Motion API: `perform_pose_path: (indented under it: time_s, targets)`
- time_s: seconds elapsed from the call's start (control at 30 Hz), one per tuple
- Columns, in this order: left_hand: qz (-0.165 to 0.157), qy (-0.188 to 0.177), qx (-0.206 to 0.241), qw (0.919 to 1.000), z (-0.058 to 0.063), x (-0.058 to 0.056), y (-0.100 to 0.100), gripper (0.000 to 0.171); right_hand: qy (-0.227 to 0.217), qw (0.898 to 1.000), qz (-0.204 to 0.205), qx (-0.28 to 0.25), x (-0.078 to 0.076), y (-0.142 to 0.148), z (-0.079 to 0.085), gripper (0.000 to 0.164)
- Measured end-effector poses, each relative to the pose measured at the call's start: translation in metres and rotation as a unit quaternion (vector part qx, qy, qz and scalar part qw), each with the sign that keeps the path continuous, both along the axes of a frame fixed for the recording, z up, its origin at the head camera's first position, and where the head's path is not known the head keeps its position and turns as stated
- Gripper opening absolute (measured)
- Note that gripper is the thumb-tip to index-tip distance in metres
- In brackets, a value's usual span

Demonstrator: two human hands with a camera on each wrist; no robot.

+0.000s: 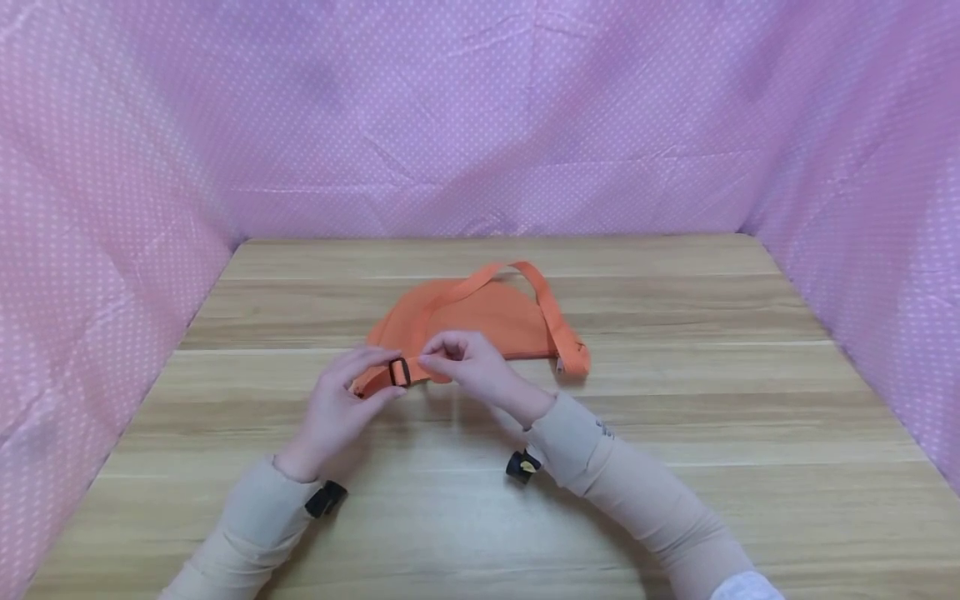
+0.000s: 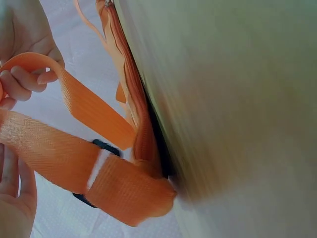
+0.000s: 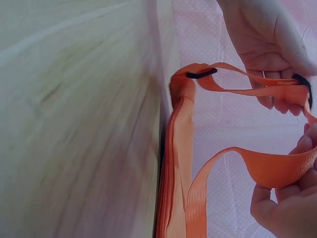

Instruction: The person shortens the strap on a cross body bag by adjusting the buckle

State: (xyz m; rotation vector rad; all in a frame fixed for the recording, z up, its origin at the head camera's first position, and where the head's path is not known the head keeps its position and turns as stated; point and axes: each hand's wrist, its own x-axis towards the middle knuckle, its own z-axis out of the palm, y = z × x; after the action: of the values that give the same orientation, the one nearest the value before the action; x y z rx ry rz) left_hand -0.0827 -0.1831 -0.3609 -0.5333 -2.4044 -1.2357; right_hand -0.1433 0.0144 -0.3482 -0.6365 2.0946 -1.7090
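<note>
An orange half-moon bag (image 1: 487,321) with a webbing strap (image 1: 551,308) lies flat on the table. My left hand (image 1: 341,408) holds a black strap slider (image 1: 406,372), fingers at its upper edge and thumb at its lower edge. Just right of the slider, my right hand (image 1: 476,367) pinches the strap between thumb and fingers. In the right wrist view the webbing runs doubled from a black ring (image 3: 202,74) at the bag's end to the slider. A loop of strap (image 3: 280,168) passes through the right hand's fingers.
The wooden table (image 1: 637,500) extends around the bag on all sides. Pink dotted cloth (image 1: 480,125) hangs behind it and at both sides. A zipper pull (image 1: 559,364) shows at the bag's right end. Black wrist cameras (image 1: 326,498) sit under both sleeves.
</note>
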Motion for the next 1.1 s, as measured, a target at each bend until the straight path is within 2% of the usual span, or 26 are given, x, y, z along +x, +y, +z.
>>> perform_pose_path:
  time_s: [0.23,0.43,0.7,1.0,1.1]
  targets:
    - [0.013,-0.013,0.010,0.9998,-0.0003,0.0018,0.0016,0.044,0.007,1.000,0.003,-0.002,0.0026,0.0003,0.0016,0.011]
    - [0.018,-0.026,0.023,0.9992,0.0011,0.0028,0.0024,0.041,0.011,1.000,0.006,-0.005,0.0049,0.0020,0.0027,0.011]
    - [-0.024,-0.082,0.099,0.9914,0.0027,0.0016,0.0027,0.040,0.018,1.000,0.021,-0.003,0.0078,0.0025,0.0051,0.010]
    - [-0.043,-0.131,0.099,0.9855,0.0025,0.0017,-0.0013,0.039,0.037,0.998,0.057,-0.004,0.0097,-0.0038,0.0060,0.010]
    - [-0.045,-0.137,0.098,0.9847,0.0026,0.0015,-0.0019,0.038,0.032,0.997,0.063,-0.007,0.0096,-0.0061,0.0062,0.009]
